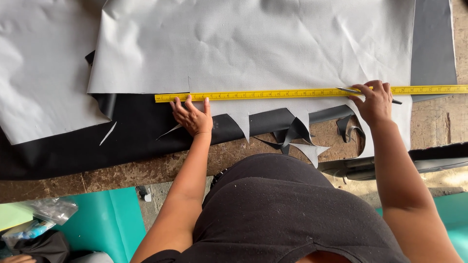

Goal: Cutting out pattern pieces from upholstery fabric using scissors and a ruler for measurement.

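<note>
Long yellow ruler [292, 93] laid flat on a pale grey sheet [253, 44], long axis running left to right across the scene, left end just above the left hand, right end passing out of the picture at the right edge. Tilted only slightly, right end a touch farther than left.

Left hand [191, 116] spread wide and flat, palm down, fingertips touching the near edge of the ruler close to its left end, heel resting on black sheet material [73, 146] that lies under the grey one.

Right hand [374, 103] closed around a slim pen-like tool [351, 91], its tip pointing left and lying against the ruler, its other end sticking out to the right past the fingers. Exact kind of tool too small to tell.

Near edge of the grey sheet cut into pointed tabs [242, 124], hanging toward the body. Worn brown tabletop [122, 173] showing along the near side. Teal sheet [107, 219] lower left, beside a clear plastic bag [46, 214].
</note>
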